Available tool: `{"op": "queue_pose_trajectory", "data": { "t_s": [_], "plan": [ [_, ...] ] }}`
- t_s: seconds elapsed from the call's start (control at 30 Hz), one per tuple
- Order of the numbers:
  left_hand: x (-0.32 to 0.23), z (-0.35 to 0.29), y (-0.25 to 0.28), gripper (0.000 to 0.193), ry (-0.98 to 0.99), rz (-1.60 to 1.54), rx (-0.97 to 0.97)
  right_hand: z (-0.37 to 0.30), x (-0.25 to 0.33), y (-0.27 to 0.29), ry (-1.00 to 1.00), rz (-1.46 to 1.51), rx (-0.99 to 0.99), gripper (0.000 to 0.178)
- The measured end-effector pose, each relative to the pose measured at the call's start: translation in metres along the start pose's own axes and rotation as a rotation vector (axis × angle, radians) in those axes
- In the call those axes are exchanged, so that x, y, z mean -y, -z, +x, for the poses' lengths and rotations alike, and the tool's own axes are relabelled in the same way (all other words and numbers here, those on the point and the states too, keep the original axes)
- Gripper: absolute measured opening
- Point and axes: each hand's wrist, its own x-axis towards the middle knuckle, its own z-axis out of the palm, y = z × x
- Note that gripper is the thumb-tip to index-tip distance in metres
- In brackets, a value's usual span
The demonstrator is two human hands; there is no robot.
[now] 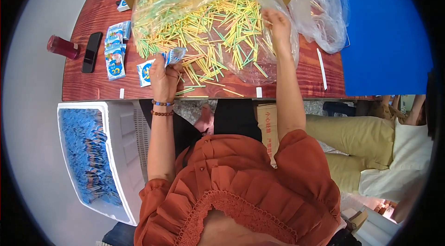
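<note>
My left hand (166, 77) is closed around a small blue and white packet (175, 56), held over the near left edge of a heap of thin yellow and green sticks (204, 37). Just beside that hand, another blue and white packet (144, 73) lies partly hidden by the fingers. At the heap's right edge, my right hand (278, 26) has its fingers drawn together, and what they hold, if anything, does not show clearly. The sticks spill from a large clear plastic bag (162, 0) onto the reddish wooden table (306, 74).
On the left are a row of blue and white packets (115, 58), a black phone (92, 52) and a red jar (63, 47). A white foam box (109, 153) full of blue packets stands below. At right lies a crumpled plastic bag (331, 19); another person (361, 144) sits nearby.
</note>
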Motion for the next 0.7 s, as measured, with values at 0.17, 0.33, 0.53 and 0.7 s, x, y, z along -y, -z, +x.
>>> {"op": "queue_pose_trajectory", "data": {
  "t_s": [0.17, 0.33, 0.53, 0.7],
  "plan": [
    [0.004, 0.001, 0.004, 0.025, 0.028, 0.035, -0.042, 0.001, -0.01, -0.003, 0.097, -0.465, 0.288, 0.02],
    [0.004, 0.003, 0.01, 0.029, 0.026, -0.005, -0.056, -0.012, 0.008, -0.023, 0.212, -0.805, 0.609, 0.045],
    [0.005, 0.005, 0.009, 0.033, 0.058, -0.055, -0.009, -0.016, 0.001, -0.035, 0.392, -1.182, 0.848, 0.072],
    [0.002, 0.006, 0.015, 0.032, 0.07, -0.11, 0.062, -0.016, 0.005, -0.049, 0.581, -1.344, 0.853, 0.06]
  ]
}}
